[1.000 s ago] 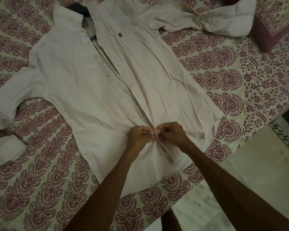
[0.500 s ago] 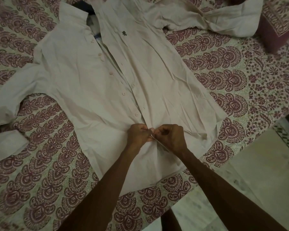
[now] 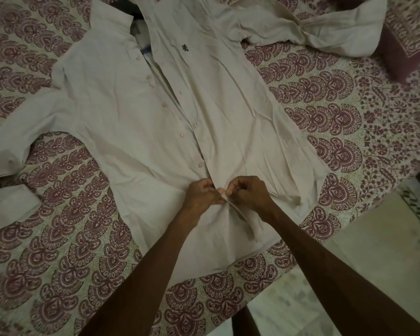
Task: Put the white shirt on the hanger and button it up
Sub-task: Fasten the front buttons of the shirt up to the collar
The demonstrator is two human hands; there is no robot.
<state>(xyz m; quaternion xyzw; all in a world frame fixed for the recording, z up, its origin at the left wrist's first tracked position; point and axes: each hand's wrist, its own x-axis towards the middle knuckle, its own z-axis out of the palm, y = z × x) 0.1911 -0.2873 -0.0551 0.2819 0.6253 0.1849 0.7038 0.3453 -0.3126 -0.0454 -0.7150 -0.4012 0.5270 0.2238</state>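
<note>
With the white shirt [image 3: 141, 112] lying flat on the bedspread [image 3: 337, 122], collar at 12 o'clock, our left hand [image 3: 200, 194] and right hand [image 3: 249, 192] pinch its placket together near 6 o'clock, so we should keep both edges taut and feed 1 button squarely through.

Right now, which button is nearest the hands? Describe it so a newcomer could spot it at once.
Start at the white shirt spread front-up on the patterned bedspread. Follow the row of pale buttons running down from the collar toward the hands. The bottom visible button lies just above the left hand; unlike the others, no exposed button sits below it.
</note>
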